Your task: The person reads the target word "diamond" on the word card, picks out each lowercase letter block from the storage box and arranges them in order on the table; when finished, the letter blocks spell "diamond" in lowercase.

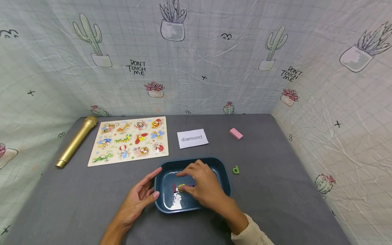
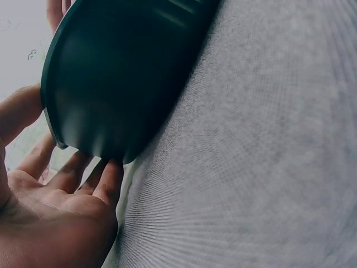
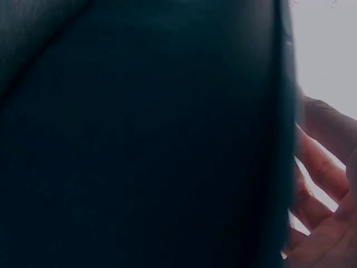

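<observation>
A dark blue tray sits on the grey table. My left hand holds its left side, thumb at the rim; in the left wrist view, bent fingers meet the outer wall of the tray. Over the inside of the tray is my right hand, its thumb and forefinger spread apart. The thumb is close to a yellow letter; whether they touch I cannot tell. Beside that letter lie a magenta piece and a purple piece, partly covered by the hand. The right wrist view is mostly dark tray wall.
A green letter d lies right of the tray. Behind are a white card reading "diamond" and a pink eraser-like block. An insect puzzle board and a gold microphone lie at the left. Printed cloth hangs behind the table.
</observation>
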The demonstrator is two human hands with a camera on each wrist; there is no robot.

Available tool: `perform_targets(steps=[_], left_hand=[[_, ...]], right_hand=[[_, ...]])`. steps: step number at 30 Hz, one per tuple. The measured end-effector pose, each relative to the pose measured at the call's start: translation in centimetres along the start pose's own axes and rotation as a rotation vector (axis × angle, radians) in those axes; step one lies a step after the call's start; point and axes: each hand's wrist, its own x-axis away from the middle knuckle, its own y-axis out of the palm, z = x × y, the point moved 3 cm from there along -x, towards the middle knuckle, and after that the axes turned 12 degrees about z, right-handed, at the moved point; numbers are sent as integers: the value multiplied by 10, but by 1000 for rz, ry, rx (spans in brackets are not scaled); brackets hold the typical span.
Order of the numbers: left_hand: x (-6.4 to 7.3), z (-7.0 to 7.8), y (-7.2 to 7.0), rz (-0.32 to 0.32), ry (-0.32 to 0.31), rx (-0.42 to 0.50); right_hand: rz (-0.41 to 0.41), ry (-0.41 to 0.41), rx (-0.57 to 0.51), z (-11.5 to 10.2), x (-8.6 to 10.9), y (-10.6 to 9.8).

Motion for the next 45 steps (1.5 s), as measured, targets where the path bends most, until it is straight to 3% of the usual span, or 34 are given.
perform_targets(steps=[10,19,26,35,45], left_hand=[[0,0,0,-3,-3,-4],[1,0,0,-15,10,15],[0,1,0,-47,64,47],[-1,2,0,-49,71,54],[0,2,0,-38,48,40]], right_hand=[[-104,-1,90,-1,-4,37],[-117,-31,192,4,-8,55],[-135,-76,263,6,-8,64],[-138,-99,296,6,-11,68],[-83,-85,235,5,-9,50]])
